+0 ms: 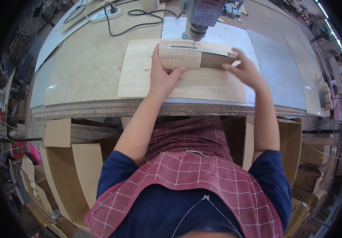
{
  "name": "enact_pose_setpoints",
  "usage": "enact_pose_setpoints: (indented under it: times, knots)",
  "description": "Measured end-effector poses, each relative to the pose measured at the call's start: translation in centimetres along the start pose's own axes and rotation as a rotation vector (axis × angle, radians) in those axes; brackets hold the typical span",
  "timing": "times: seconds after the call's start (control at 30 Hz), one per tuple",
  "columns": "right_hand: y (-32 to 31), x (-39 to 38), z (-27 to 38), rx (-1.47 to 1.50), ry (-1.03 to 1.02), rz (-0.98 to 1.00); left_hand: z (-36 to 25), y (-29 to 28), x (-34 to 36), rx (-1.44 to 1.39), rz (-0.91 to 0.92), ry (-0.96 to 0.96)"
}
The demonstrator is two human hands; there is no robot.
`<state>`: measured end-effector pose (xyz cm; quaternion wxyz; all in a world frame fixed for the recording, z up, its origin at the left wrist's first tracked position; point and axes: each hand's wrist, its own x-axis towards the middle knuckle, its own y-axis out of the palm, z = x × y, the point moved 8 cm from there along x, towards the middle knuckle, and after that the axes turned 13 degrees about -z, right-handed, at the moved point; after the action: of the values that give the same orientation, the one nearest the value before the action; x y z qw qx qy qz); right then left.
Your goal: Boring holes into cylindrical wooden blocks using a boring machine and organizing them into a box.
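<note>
Now left fingers (156, 55) spread gripping wooden block (179, 59), right fingers (239, 54) parted

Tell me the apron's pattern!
The apron is wine-red with white grid lines; best seen in the head view.

Left of the grip, flat beige board (91, 69) leaves room; beyond the gripped pale wooden block (181, 60), a grey metal drill (205, 16) obstructs.
</note>
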<state>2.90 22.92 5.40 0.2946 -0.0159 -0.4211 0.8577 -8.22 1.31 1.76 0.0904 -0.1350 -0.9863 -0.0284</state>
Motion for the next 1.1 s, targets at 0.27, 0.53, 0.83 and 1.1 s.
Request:
enact_pose_setpoints:
  times: [0.27,0.53,0.83,1.1]
  knots:
    - [-14.9,5.9,14.2,0.402,-0.271,-0.736,-0.2,0.1,0.0,0.018,-0.016,0.022]
    - [-13.5,9.8,18.5,-0.081,-0.376,-0.599,0.0,0.0,-0.1,0.015,-0.023,-0.017]
    - [-14.1,3.7,21.0,-0.262,-0.615,-0.753,-0.4,-0.1,-0.1,0.026,-0.025,0.015]
    - [-12.3,-2.1,19.1,-0.168,-0.503,-0.719,-0.6,0.3,-0.1,0.046,-0.014,0.015]
